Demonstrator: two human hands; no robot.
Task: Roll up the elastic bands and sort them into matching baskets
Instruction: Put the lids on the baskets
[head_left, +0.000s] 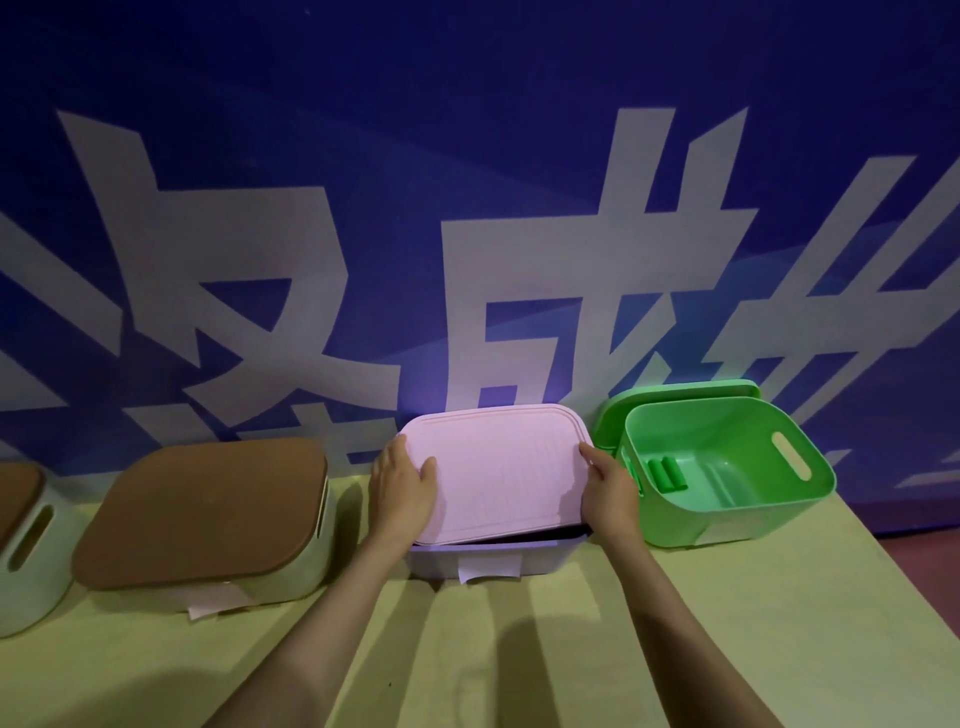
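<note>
A pale purple basket (488, 561) stands in the middle of the row against the wall. Its pink lid (498, 467) is tilted, its near edge raised off the rim so a dark gap shows. My left hand (402, 488) grips the lid's left edge with the thumb on top. My right hand (608, 488) grips its right edge. To the right an open green basket (737, 519) holds two rolled green bands (667, 475) on its floor. Its green lid (618, 410) leans behind it against the wall.
Left of the purple basket stands a white basket (291, 571) with a brown lid (202, 509); another like it (31, 545) sits at the left edge. All rest on a yellow-green table (519, 649) against a blue banner wall (467, 156). The table's right edge runs past the green basket.
</note>
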